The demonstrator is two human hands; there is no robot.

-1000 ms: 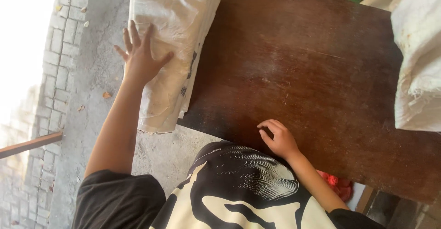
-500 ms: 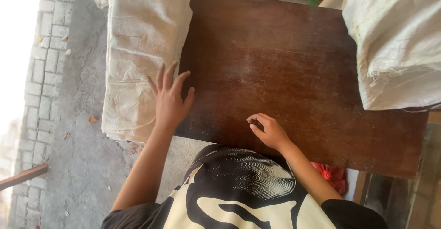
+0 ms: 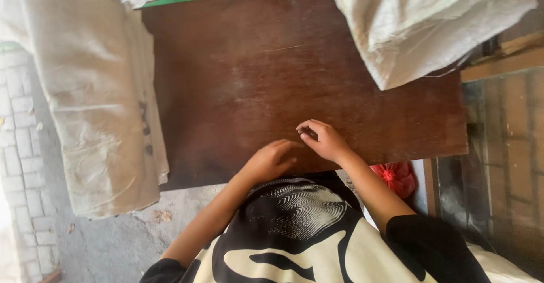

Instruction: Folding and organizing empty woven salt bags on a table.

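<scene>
Head view: brown wooden board [image 3: 272, 73] (worn), seemingly over brick floor [image 3: 20, 147].

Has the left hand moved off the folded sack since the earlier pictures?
Yes. The left hand has come rightward off the pale woven sack onto the brown wooden board, and lies beside the right hand.

board [image 3: 255, 73] middle bare; sacks [image 3: 90, 107] apparently flank it.

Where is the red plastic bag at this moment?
In the head view, the red plastic bag lies low on the right side, just under the near edge of the brown wooden board, beside the person's right forearm.
</scene>
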